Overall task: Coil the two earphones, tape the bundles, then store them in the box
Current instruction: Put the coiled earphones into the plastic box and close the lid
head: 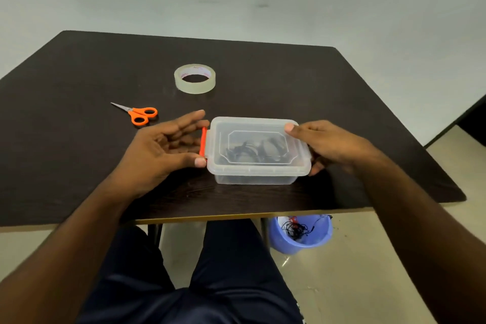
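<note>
The box [259, 151] is a clear plastic one with its lid [256, 139] on. It stands on the dark surface [328, 92], close to the near edge and a little right of the middle. Its long axis runs from left to right across the view, and its short sides face the two hands. On the left short side there is an orange-red latch [203, 141], which stands upright against the box wall. Through the lid dark earphones [253, 151] can be seen inside, lying as bundles on the bottom; how many bundles there are I cannot tell, because the plastic blurs them.

Farther back on the surface, behind the box and a little to the left, a roll of clear tape [195, 78] lies flat. Left of the box and well apart from it lie small scissors [136, 112] with orange handles, the blades pointing to the left and away. Nothing stands between these things and the box. Under the near edge, on the floor at the right, is a blue bucket [301, 234] with tangled black wires in it. The person's legs in dark trousers [231, 271] are below.

The left hand [164, 147] is wide open, the palm turned to the box, the fingers straight; the thumb tip and the fingertips touch the latch side. The right hand [326, 144] holds the right end of the box: the thumb presses on the lid corner and the fingers curl round the side below.
</note>
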Demonstrator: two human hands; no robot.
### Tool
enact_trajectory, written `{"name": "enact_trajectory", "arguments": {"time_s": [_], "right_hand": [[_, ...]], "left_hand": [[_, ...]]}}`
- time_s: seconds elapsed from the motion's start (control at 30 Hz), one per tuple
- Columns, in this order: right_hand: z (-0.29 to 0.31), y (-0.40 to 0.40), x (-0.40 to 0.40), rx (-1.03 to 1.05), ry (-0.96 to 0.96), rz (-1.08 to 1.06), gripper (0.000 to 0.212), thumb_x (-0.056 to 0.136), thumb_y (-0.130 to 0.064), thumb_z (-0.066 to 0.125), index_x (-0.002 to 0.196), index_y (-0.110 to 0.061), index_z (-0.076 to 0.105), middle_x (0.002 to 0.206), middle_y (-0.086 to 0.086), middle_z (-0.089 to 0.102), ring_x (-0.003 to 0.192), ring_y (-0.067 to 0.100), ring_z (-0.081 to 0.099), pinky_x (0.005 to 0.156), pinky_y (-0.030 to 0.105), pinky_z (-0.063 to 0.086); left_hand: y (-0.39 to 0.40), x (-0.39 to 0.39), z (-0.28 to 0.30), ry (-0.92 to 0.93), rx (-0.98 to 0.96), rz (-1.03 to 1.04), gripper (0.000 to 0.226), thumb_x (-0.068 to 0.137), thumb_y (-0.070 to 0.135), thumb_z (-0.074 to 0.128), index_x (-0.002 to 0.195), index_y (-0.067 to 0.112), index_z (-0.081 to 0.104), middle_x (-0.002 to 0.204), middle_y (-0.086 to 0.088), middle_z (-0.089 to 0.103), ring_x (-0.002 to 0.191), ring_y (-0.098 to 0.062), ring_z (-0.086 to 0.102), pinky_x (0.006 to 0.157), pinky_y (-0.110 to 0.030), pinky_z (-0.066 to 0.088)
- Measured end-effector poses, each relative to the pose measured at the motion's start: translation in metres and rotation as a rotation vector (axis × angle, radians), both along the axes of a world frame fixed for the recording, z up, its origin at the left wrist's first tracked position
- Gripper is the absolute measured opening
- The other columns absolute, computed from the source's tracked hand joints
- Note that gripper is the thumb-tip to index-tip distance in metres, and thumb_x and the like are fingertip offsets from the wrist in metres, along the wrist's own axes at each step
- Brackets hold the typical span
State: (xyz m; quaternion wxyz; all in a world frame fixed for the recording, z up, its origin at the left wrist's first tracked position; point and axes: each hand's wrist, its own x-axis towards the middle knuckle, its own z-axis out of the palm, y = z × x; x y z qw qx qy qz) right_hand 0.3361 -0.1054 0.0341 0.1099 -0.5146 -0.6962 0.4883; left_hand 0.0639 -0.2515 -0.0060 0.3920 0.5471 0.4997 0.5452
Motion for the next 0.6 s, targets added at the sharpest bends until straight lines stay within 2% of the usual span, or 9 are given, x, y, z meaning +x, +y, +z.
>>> {"name": "enact_trajectory", "arguments": {"time_s": [0.13, 0.27, 0.3, 0.4, 0.5, 0.6], "right_hand": [[-0.007, -0.006, -0.003, -0.018, 0.090, -0.076, 0.055, 0.086, -0.060, 0.057, 0.095, -0.006, 0.067, 0.072, 0.006, 0.071, 0.054, 0.014, 0.063, 0.046, 0.025, 0.048], [-0.009, -0.013, -0.008, 0.161, 0.088, -0.213, 0.060, 0.079, -0.060, 0.065, 0.086, 0.000, 0.063, 0.079, 0.011, 0.071, 0.065, 0.026, 0.065, 0.055, 0.035, 0.055], [-0.007, -0.014, -0.011, 0.271, 0.013, -0.214, 0.056, 0.079, -0.058, 0.066, 0.085, -0.003, 0.063, 0.077, 0.007, 0.070, 0.066, 0.022, 0.066, 0.056, 0.033, 0.055], [0.003, -0.019, -0.021, 0.635, -0.413, -0.127, 0.045, 0.086, -0.060, 0.056, 0.085, -0.015, 0.057, 0.078, -0.001, 0.061, 0.065, 0.015, 0.057, 0.057, 0.029, 0.046], [0.009, -0.031, -0.034, 0.718, -0.594, -0.107, 0.033, 0.093, -0.053, 0.050, 0.089, -0.021, 0.048, 0.069, -0.003, 0.044, 0.058, 0.012, 0.043, 0.053, 0.027, 0.037], [0.015, -0.042, -0.050, 0.816, -0.779, -0.070, 0.017, 0.092, -0.032, 0.061, 0.097, -0.015, 0.061, 0.063, 0.001, 0.036, 0.059, 0.020, 0.046, 0.056, 0.034, 0.045]], "left_hand": [[0.006, 0.004, 0.002, -0.031, 0.022, -0.029, 0.068, 0.066, 0.005, 0.075, 0.130, 0.017, 0.057, 0.130, 0.006, 0.063, 0.124, -0.012, 0.056, 0.094, -0.021, 0.049], [0.007, 0.001, 0.002, 0.005, -0.015, -0.046, 0.064, 0.064, 0.009, 0.074, 0.126, 0.021, 0.060, 0.128, 0.013, 0.063, 0.122, -0.005, 0.056, 0.091, -0.016, 0.049], [0.006, 0.001, 0.002, 0.030, -0.028, -0.038, 0.063, 0.064, 0.011, 0.075, 0.125, 0.023, 0.061, 0.128, 0.015, 0.062, 0.122, -0.003, 0.055, 0.093, -0.016, 0.048], [0.004, 0.002, 0.004, 0.143, -0.031, 0.007, 0.059, 0.063, 0.018, 0.076, 0.119, 0.033, 0.064, 0.125, 0.025, 0.060, 0.122, 0.002, 0.052, 0.097, -0.010, 0.042], [0.002, 0.004, 0.008, 0.301, -0.011, -0.008, 0.057, 0.064, 0.027, 0.074, 0.119, 0.038, 0.062, 0.122, 0.039, 0.054, 0.122, 0.014, 0.045, 0.091, 0.001, 0.034], [0.005, 0.002, 0.012, 0.315, -0.055, -0.049, 0.052, 0.064, 0.024, 0.075, 0.114, 0.040, 0.067, 0.119, 0.043, 0.053, 0.119, 0.021, 0.043, 0.087, 0.004, 0.035]]}}
